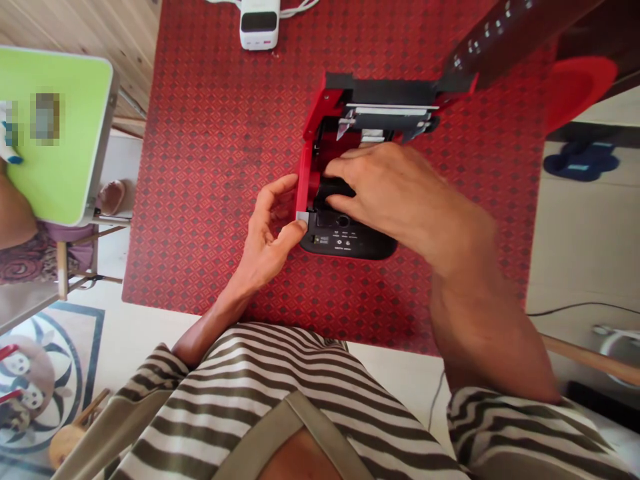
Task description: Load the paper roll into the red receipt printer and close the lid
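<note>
A red-and-black label printer [357, 248] sits on the table with its lid raised at the far side, its inner parts exposed. My left hand [267, 230] grips its left wall, thumb on the grey front corner and fingers curved along the red side. Inside the open body is my right hand [390, 183], its thumb and fingers bent around a black part [334, 191]. The hand covers most of the compartment, so what its fingertips touch is hidden. Small printed icons and a round button show on the black front panel.
A red patterned cloth [210, 167] covers the table. A white power bank [259, 27] with cables lies at the back. A dark cylinder [490, 40] stands at the back right. On the left is a green-topped table [65, 180] with another person's arm [15, 210] beside it.
</note>
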The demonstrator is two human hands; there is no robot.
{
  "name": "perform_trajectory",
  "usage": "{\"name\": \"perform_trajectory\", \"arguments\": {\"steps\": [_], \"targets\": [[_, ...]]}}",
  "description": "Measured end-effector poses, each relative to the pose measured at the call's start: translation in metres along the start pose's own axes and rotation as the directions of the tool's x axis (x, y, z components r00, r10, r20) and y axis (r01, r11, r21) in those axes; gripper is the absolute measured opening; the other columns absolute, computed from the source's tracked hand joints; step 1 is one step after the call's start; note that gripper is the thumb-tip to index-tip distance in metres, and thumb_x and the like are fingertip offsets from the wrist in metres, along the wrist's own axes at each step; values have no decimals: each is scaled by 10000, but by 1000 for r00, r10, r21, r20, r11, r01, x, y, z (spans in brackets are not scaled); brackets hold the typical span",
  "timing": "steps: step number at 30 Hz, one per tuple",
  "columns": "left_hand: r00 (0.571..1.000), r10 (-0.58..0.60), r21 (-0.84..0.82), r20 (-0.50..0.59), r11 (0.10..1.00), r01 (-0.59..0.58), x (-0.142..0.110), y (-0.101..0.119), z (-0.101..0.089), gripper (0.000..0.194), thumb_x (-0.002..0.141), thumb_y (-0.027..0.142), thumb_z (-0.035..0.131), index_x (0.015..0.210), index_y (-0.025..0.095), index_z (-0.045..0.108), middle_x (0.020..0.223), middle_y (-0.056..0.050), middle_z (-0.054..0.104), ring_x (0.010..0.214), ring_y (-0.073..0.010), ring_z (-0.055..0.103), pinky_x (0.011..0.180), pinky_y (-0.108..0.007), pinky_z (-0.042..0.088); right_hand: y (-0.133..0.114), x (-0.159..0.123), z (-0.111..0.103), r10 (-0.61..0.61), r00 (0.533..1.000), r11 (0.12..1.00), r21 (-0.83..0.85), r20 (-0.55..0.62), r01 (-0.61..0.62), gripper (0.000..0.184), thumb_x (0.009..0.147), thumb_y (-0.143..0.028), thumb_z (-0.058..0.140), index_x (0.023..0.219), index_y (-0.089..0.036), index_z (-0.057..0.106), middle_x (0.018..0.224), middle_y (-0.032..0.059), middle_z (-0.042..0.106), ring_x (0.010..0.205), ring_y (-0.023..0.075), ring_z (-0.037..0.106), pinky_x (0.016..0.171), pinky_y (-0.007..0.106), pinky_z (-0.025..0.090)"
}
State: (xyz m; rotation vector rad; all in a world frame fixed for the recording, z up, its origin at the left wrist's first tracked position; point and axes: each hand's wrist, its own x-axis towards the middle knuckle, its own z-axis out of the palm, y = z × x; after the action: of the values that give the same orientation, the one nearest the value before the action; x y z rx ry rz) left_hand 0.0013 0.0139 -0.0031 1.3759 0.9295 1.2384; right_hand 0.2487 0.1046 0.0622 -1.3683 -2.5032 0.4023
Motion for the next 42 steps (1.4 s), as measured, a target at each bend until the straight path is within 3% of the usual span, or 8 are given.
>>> {"name": "perform_trajectory", "arguments": {"steps": [5, 10, 12, 16, 22, 33, 37, 42], "targets": [[1000, -9, 18, -8, 1000, 9, 0, 0, -1, 704, 1199, 739, 880, 1793, 435, 657, 1816, -77, 780, 1709, -425, 765, 1384, -631, 702, -21, -19, -41, 10, 1000, 999, 48, 0, -10, 126, 1075, -247, 841, 1178, -298, 893, 1118, 84, 915, 1080, 397, 905, 1087, 600, 746], [1000, 7, 17, -15, 1000, -7, 3, 1, -1, 672, 1192, 731, 901, 1764, 447, 691, 1763, -74, 812, 1627, -408, 818, 1287, -604, 758, -49, -70, -81, 149, 958, 980, 166, -245, -110, 239, 1174, -327, 863, 1390, -397, 938, 1343, 29, 980, 1161, 364, 945, 1114, 578, 779], [999, 18, 22, -33, 1000, -18, 4, 0, 1, 655, 1196, 748, 883, 1743, 434, 705, 1727, -84, 829, 1592, -396, 834, 1245, -586, 773, -42, -95, -80, 259, 904, 931, 336, -340, -141, 226, 1144, -459, 964, 1366, -498, 962, 1286, -9, 988, 1114, 356, 943, 1074, 595, 786], [996, 62, 26, -63, 998, -61, 6, -8, 2, 697, 1168, 780, 898, 1738, 421, 720, 1658, -74, 854, 1532, -364, 847, 1181, -509, 772, -1, -131, -36, 521, 665, 714, 700, -536, 4, 271, 958, -648, 1123, 1165, -518, 1006, 1067, -21, 955, 990, 349, 932, 930, 612, 787], [995, 78, 30, -57, 997, -77, 10, -13, -6, 689, 1136, 751, 945, 1728, 454, 758, 1666, -42, 856, 1575, -347, 811, 1227, -479, 733, 27, -135, 28, 559, 797, 573, 801, -229, -171, 318, 931, -449, 1078, 1230, -442, 971, 1193, -17, 973, 1093, 311, 933, 1060, 550, 803], [997, -12, 90, -71, 996, 19, 12, -11, -11, 788, 1046, 800, 919, 1710, 425, 718, 1714, -75, 839, 1607, -387, 790, 1278, -554, 713, 19, -139, 48, 463, 869, 685, 693, -174, -226, 373, 991, -337, 878, 1355, -371, 955, 1235, 12, 994, 1014, 310, 949, 1020, 572, 819], [997, -22, 74, -74, 997, 28, 12, -10, -11, 791, 1026, 785, 919, 1693, 413, 713, 1674, -77, 853, 1567, -380, 802, 1239, -546, 722, 20, -152, 36, 534, 831, 602, 761, -157, -243, 589, 926, -438, 1014, 1506, -385, 927, 1463, 51, 988, 1157, 350, 975, 1097, 637, 822], [998, -12, 71, -69, 997, 17, 12, -11, -11, 770, 1042, 769, 912, 1698, 418, 710, 1665, -77, 852, 1557, -386, 805, 1238, -558, 712, 48, -151, 27, 653, 670, 653, 711, -353, -262, 240, 1041, -534, 994, 1259, -460, 924, 1240, 70, 985, 1141, 389, 923, 1044, 686, 781]]}}
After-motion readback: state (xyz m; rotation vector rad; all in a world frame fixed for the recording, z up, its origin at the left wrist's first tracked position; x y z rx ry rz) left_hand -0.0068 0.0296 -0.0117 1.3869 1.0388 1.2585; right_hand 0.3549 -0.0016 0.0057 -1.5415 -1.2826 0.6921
